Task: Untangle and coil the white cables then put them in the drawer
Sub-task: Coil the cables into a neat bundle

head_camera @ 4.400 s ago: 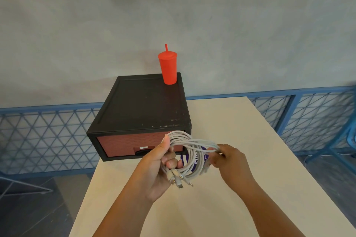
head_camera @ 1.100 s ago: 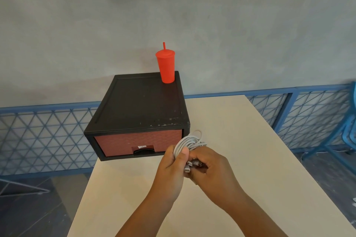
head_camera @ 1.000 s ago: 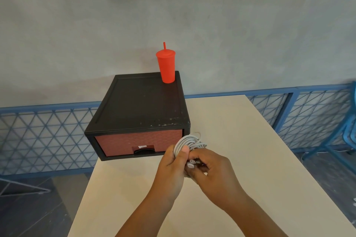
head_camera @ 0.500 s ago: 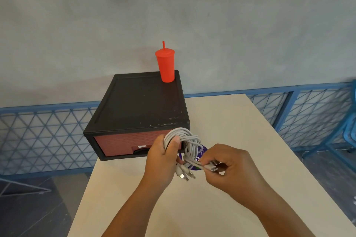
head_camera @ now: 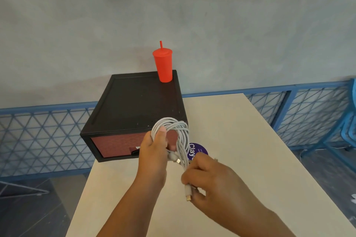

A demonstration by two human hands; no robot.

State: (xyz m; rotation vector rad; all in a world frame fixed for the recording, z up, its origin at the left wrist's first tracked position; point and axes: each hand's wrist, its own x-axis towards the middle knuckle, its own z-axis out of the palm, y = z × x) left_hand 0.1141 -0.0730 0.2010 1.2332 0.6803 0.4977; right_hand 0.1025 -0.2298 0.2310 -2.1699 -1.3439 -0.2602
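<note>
A bundle of white cables hangs in loops above the table, just in front of the drawer unit. My left hand grips the left side of the loops, thumb on top. Lower and to the right, my right hand pinches one cable end; its gold-tipped plug sticks out below the fingers. Other plugs dangle between the hands. The black drawer unit has a red-brown drawer front that is shut, partly hidden by my left hand.
A red cup with a straw stands on the unit's back right corner. A purple round sticker lies on the beige table. Blue lattice railing borders the table behind and on both sides.
The hands came apart from a tight clasp; my right hand pulled one cable end down and towards me while my left hand kept the coil near the drawer front.
</note>
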